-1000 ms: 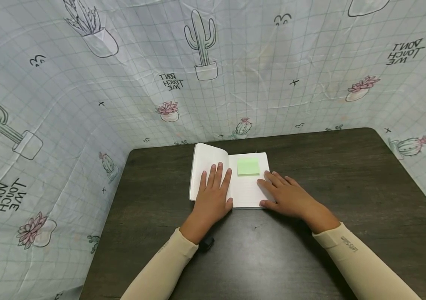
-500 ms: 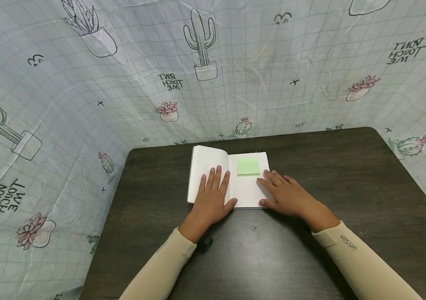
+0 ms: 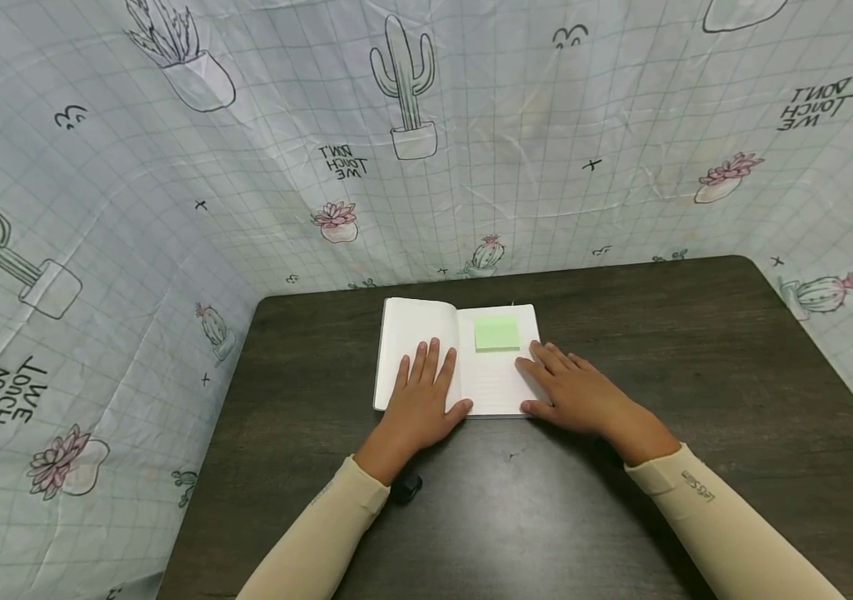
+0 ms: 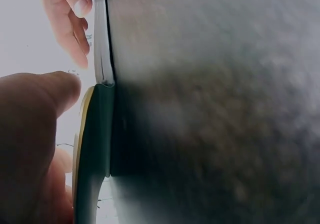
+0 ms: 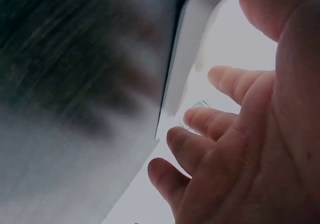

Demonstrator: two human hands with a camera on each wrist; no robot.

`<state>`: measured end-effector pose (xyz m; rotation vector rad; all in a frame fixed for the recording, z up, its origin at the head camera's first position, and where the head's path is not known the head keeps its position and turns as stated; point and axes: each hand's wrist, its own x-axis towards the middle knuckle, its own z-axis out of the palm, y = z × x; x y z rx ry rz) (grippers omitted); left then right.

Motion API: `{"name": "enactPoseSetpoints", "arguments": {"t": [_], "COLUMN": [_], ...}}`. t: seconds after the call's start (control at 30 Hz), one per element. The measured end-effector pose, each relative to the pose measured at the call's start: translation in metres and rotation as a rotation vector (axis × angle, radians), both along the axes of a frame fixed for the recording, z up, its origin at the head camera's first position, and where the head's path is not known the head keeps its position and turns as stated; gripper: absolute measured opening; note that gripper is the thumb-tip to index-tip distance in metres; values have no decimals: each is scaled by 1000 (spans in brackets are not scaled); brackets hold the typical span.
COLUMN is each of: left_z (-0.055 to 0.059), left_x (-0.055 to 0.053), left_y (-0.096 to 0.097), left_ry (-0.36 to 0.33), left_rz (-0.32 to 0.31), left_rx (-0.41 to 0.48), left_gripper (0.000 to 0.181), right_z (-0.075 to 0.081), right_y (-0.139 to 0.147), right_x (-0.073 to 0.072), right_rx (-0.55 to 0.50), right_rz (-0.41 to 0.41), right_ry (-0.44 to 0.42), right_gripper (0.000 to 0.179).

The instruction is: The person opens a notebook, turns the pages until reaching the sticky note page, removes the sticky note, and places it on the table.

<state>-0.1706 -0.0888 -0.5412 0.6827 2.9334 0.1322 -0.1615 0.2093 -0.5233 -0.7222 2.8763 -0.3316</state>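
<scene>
1. Your left hand (image 3: pixel 421 408) lies palm down over the left page, at its near right part. Fingers are straight, slightly spread, pointing far. Thumb is out to the right, across the gutter to the near edge of the right page. It grips nothing.
2. Your right hand (image 3: pixel 572 392) is at the right edge of the right page, fingers extended and spread to the left over the paper. It grips nothing; I can't tell how firmly it touches.
3. The opened notebook with white lined pages (image 3: pixel 494 383) sits mid-table toward the far edge, between your hands. Its dark green cover (image 4: pixel 97 129) shows in the left wrist view; the left side curves up off the table.
4. A light green rectangular sticky-note pad (image 3: pixel 497 333) lies on the far part of the right page.
5. Dark brown wood-grain table (image 3: pixel 516 517) under it all; white grid-and-cactus print sheet (image 3: pixel 509 183) behind.
6. You wear beige sleeves (image 3: pixel 726 525). A small black object (image 3: pixel 406 488) shows beside your left wrist; can't identify it.
</scene>
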Motion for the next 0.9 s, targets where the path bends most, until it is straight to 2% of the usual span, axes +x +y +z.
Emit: {"name": "enactPoseSetpoints", "arguments": {"t": [0.47,0.77,0.9], "left_z": [-8,-3,-4], "left_x": [-3,-3,-4], "left_y": [-8,-7,-8], "left_ry": [-100,-190,-221], "left_rz": [0,31,45], "left_rx": [51,79,73], "left_gripper": [89,89,89], "right_z": [-5,-6,-5], "right_y": [5,7,7], "right_x": [-1,0,1], "right_rx": [30,23,20], "right_rz": [-15,-17,-18], "right_ry": [-27,-22,-18], "right_gripper": [82,81,80]}}
